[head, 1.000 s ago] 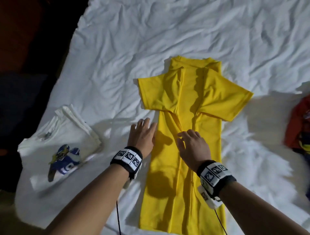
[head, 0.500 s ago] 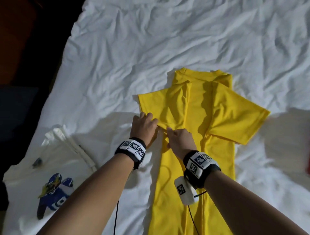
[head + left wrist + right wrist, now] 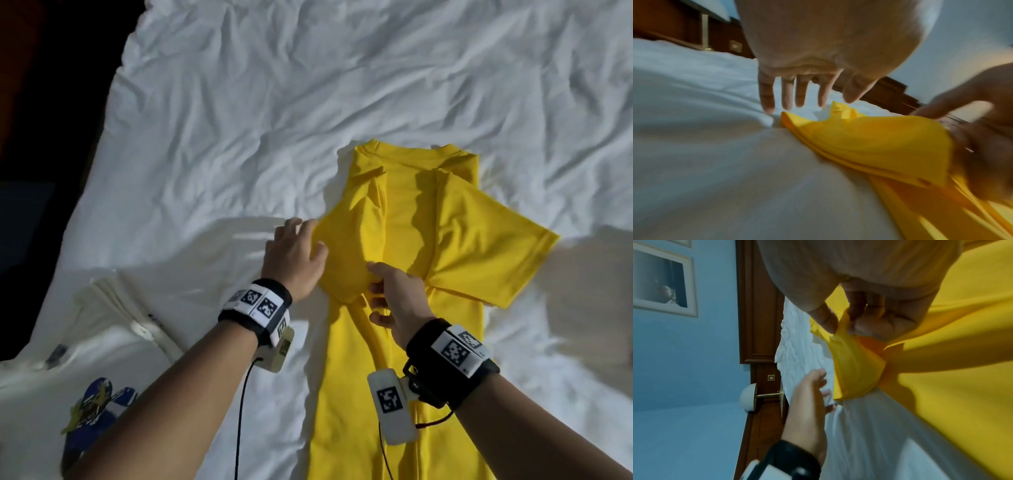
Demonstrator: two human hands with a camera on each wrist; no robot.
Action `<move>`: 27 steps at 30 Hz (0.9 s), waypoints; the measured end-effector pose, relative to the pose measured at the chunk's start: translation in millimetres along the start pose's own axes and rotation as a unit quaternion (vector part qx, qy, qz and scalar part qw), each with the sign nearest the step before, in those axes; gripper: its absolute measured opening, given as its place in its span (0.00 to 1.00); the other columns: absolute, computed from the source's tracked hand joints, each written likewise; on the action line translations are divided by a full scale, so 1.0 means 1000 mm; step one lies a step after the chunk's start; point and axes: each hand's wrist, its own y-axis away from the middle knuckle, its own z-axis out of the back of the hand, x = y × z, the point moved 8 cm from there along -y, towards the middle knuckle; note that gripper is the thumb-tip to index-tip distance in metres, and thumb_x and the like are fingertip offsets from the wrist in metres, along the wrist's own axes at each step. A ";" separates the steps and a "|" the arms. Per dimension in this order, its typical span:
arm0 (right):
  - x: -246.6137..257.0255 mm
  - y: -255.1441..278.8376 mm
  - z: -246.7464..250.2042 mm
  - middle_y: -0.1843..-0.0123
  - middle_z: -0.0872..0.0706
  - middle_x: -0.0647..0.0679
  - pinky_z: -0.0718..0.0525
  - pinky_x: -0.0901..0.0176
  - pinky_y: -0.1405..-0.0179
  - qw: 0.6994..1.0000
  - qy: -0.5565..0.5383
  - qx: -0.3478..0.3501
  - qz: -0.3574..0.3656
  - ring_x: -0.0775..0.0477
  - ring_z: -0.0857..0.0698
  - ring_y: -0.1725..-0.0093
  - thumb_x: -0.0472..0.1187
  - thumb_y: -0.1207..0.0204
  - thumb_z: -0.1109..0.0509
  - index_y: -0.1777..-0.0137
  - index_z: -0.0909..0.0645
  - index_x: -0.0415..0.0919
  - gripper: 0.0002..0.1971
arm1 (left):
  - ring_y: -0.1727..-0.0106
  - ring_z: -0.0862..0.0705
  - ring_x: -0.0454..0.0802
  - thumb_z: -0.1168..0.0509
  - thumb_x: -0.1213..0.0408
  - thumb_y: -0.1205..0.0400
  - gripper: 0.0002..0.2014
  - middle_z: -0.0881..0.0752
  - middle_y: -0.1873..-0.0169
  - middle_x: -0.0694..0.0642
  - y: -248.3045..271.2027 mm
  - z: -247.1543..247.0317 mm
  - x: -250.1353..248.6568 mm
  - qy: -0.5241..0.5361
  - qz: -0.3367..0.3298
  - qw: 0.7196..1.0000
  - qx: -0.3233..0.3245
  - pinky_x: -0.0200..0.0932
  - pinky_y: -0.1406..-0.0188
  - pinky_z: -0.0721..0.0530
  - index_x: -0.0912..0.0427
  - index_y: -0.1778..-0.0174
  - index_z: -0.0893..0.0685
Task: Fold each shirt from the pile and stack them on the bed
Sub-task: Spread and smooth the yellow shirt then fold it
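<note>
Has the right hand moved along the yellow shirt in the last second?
Yes. The right hand went from the yellow shirt's folded body up toward the collar, now pinching the left sleeve.

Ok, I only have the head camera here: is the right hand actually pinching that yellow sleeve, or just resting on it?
Observer: Pinching. On the right wrist camera the right hand has a fold of the sleeve between thumb and fingers.
Operator: And the left hand, any grip there?
Observer: None. The left wrist camera shows the left hand with fingers straight and spread, one fingertip touching the bed sheet just beside the sleeve edge.
Operator: Is the sleeve lying flat?
Observer: No. From the left wrist it arches up off the yellow shirt below it, rising toward the pinch.
</note>
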 end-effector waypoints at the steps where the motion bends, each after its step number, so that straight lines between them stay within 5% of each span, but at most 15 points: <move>1: 0.000 0.000 0.001 0.71 0.22 0.48 0.24 0.55 0.70 1.000 -0.003 0.004 0.005 0.47 0.24 0.71 0.50 0.23 0.21 0.61 0.23 0.42 0.16 | 0.26 0.27 0.62 0.45 0.47 0.12 0.25 0.23 0.26 0.60 -0.007 -0.003 0.009 0.002 0.041 0.999 0.007 0.60 0.27 0.28 0.53 0.21 0.26; 6: -0.008 -0.005 0.010 0.60 0.21 0.41 0.12 0.45 0.56 0.999 -0.022 0.000 0.048 0.41 0.19 0.59 0.43 0.31 0.13 0.62 0.28 0.42 0.22 | 0.31 0.19 0.62 0.39 0.47 0.11 0.20 0.15 0.31 0.58 -0.021 -0.023 0.017 0.015 0.105 0.993 0.056 0.60 0.28 0.24 0.53 0.27 0.21; 9: -0.011 -0.001 0.022 0.53 0.13 0.38 0.10 0.45 0.54 0.995 -0.072 -0.016 0.064 0.41 0.14 0.55 0.35 0.30 0.15 0.55 0.24 0.42 0.17 | 0.44 0.15 0.60 0.34 0.54 0.14 0.12 0.11 0.44 0.58 -0.021 -0.022 0.018 0.103 0.127 0.986 0.027 0.52 0.41 0.17 0.56 0.39 0.15; 12: -0.009 0.005 0.038 0.53 0.11 0.42 0.09 0.40 0.53 0.990 -0.094 -0.049 0.094 0.42 0.11 0.55 0.33 0.27 0.18 0.46 0.24 0.43 0.18 | 0.54 0.18 0.56 0.27 0.59 0.17 0.07 0.13 0.59 0.55 -0.015 -0.023 0.017 0.211 0.128 0.969 0.018 0.45 0.54 0.22 0.59 0.54 0.13; 17: -0.014 0.006 0.064 0.51 0.14 0.40 0.07 0.41 0.54 0.985 -0.096 -0.091 0.106 0.43 0.12 0.53 0.35 0.26 0.18 0.40 0.24 0.46 0.21 | 0.66 0.27 0.54 0.25 0.55 0.26 0.24 0.25 0.69 0.59 0.003 -0.045 0.016 0.300 0.170 0.935 0.082 0.48 0.65 0.28 0.77 0.57 0.18; 22: -0.016 0.004 0.080 0.49 0.12 0.40 0.07 0.42 0.56 0.985 -0.059 -0.111 0.117 0.41 0.10 0.50 0.37 0.24 0.19 0.33 0.24 0.45 0.23 | 0.70 0.31 0.53 0.23 0.62 0.21 0.16 0.32 0.76 0.56 0.010 -0.051 0.012 0.311 0.187 0.928 0.082 0.45 0.68 0.31 0.69 0.65 0.19; 27: -0.019 -0.001 0.092 0.50 0.10 0.38 0.07 0.42 0.58 0.984 -0.041 -0.115 0.131 0.39 0.09 0.52 0.37 0.25 0.18 0.36 0.23 0.46 0.22 | 0.64 0.30 0.51 0.23 0.61 0.21 0.10 0.29 0.66 0.57 0.017 -0.057 0.009 0.293 0.178 0.934 0.099 0.37 0.75 0.31 0.58 0.60 0.19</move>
